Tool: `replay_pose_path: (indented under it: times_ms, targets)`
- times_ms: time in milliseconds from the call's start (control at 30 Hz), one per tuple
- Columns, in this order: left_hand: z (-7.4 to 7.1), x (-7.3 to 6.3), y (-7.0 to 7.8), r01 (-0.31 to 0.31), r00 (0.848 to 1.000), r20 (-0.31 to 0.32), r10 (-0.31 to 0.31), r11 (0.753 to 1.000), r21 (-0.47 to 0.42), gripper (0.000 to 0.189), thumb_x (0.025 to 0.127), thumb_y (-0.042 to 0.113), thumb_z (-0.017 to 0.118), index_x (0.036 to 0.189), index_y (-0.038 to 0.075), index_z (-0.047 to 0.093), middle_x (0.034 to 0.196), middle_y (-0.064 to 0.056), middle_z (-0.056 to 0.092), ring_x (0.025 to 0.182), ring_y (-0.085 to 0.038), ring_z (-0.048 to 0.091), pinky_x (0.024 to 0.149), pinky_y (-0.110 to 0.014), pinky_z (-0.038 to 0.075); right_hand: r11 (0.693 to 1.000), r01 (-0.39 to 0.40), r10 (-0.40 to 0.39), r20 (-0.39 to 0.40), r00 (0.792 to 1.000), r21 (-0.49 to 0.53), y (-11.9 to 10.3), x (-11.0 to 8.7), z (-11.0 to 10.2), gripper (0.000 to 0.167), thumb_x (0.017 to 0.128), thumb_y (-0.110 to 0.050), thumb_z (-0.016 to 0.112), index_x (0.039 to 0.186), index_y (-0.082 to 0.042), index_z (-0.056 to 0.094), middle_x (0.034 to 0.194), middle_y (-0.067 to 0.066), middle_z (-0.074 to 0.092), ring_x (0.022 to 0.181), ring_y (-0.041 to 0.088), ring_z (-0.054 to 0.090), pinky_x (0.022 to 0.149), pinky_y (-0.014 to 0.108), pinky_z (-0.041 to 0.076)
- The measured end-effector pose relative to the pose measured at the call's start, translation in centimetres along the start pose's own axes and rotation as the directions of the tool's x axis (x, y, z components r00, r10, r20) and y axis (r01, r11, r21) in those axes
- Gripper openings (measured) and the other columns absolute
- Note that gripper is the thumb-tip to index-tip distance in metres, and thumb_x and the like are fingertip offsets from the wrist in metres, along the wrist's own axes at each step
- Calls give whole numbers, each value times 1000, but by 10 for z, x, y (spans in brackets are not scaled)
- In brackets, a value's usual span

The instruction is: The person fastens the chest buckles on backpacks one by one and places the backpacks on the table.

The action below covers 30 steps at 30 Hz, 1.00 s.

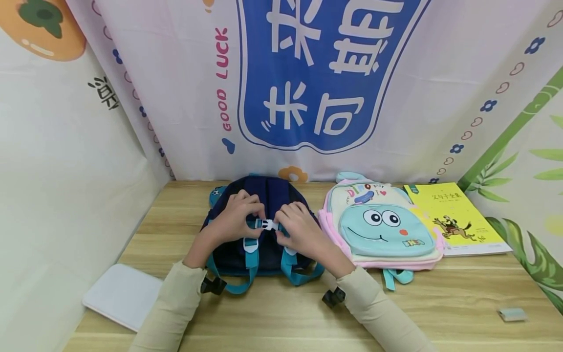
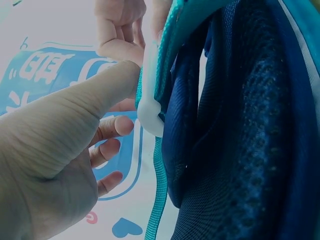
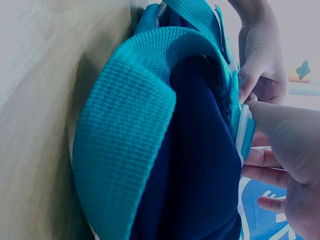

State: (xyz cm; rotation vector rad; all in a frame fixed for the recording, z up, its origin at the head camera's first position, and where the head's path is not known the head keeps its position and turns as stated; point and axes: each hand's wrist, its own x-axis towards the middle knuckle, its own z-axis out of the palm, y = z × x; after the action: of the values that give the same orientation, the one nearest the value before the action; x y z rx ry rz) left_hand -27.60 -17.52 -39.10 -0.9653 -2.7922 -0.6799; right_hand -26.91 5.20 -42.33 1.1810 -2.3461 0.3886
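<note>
A dark navy backpack [image 1: 274,193] with teal webbing straps [image 1: 252,259] lies on the table, its shoulder straps facing up. Across its middle sits a white plastic buckle [image 1: 268,225] on a teal chest strap. My left hand [image 1: 235,217] pinches the buckle's left end between thumb and fingers. From the other side, my right hand [image 1: 301,230] grips the buckle's right end. White strap adjusters show below both hands; in the left wrist view one white adjuster [image 2: 150,115] stands beside the thumb. A teal strap loop [image 3: 125,100] fills much of the right wrist view.
To the right lies a pink and cream backpack [image 1: 389,230] with a cartoon face. A yellow book [image 1: 462,210] is partly under it. On the left is a pale flat object [image 1: 125,296], and a small grey piece [image 1: 512,314] lies at the right. A printed curtain [image 1: 189,98] backs the table.
</note>
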Motion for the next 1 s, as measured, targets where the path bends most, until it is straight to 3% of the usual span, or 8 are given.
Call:
replay_pose_path:
  times_ms: [1000]
  targets:
    - [3, 0, -1, -37, 999, 3, 37, 999, -10, 20, 77, 15, 86, 84, 19, 68, 82, 4, 53, 87, -18, 37, 83, -39, 27, 999, 29, -29, -51, 998, 15, 0, -1, 5, 19, 83, -12, 77, 95, -11, 63, 92, 2, 60, 92, 22, 58, 101, 43, 47]
